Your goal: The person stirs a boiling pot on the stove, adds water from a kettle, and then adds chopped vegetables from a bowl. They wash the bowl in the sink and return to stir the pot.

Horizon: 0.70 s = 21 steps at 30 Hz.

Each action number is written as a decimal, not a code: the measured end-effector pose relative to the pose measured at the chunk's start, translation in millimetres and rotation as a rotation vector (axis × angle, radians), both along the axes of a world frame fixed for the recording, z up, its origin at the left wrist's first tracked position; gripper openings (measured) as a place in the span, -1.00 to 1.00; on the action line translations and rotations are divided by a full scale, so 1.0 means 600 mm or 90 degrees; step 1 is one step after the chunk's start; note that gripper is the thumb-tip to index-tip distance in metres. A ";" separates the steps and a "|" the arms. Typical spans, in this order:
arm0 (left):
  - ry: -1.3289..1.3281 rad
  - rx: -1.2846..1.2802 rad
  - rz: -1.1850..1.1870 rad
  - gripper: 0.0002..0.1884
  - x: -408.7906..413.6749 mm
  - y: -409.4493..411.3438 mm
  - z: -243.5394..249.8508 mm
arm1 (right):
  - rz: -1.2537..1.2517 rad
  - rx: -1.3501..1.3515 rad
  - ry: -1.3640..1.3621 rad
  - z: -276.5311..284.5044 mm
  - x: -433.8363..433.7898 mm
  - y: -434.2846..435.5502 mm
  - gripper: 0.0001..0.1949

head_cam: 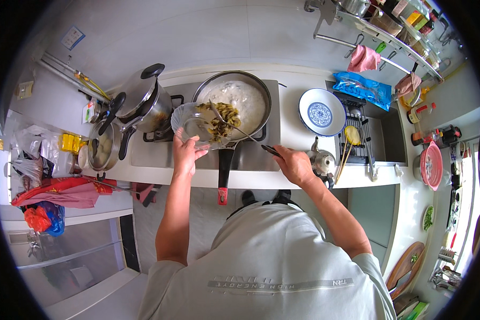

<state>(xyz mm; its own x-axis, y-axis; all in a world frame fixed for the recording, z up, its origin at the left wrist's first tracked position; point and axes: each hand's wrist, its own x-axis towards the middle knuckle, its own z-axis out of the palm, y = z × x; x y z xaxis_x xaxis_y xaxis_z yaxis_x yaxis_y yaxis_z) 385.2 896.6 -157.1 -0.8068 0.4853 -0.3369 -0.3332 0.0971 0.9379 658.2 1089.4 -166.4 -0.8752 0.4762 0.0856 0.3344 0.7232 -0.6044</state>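
Observation:
My left hand [187,154] grips the near-left rim of a clear glass bowl [184,120], tilted toward a frying pan [266,94]. Dark yellow-brown chopped food [226,116], perhaps pickled greens, lies along the bowl's right side. In my right hand [294,165] is the black handle of a metal spoon or ladle [244,134], its head among the chopped food. Cloudy whitish liquid [236,90] with foam fills the pan, which sits on the stove. The pan's black handle [225,168] with a red end points toward me.
Left of the pan stands a pressure cooker [144,100], beside a lidded pot [104,146]. A blue-and-white bowl [322,112] rests to the right, with a small metal kettle [323,162] nearer me. Chopsticks [345,156] lean by the sink [388,138]. A cutting board [408,264] lies far right.

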 end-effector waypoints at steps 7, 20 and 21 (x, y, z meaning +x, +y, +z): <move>0.050 -0.012 0.004 -0.37 -0.015 0.002 0.008 | -0.059 -0.007 0.019 0.006 0.019 0.027 -0.72; 0.059 -0.052 -0.033 -0.35 -0.009 0.015 0.027 | 0.050 0.032 0.093 0.030 -0.057 -0.023 -0.66; 0.055 -0.052 -0.035 -0.36 -0.007 0.016 0.030 | 0.037 0.033 0.093 0.026 -0.059 -0.023 -0.67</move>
<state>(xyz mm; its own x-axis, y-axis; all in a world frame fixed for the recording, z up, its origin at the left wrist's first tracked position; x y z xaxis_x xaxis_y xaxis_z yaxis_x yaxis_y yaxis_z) 381.0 906.0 -139.4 -0.8078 0.5032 -0.3070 -0.2431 0.1901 0.9512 623.0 1075.5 -150.6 -0.8772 0.4171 0.2377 0.2026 0.7705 -0.6044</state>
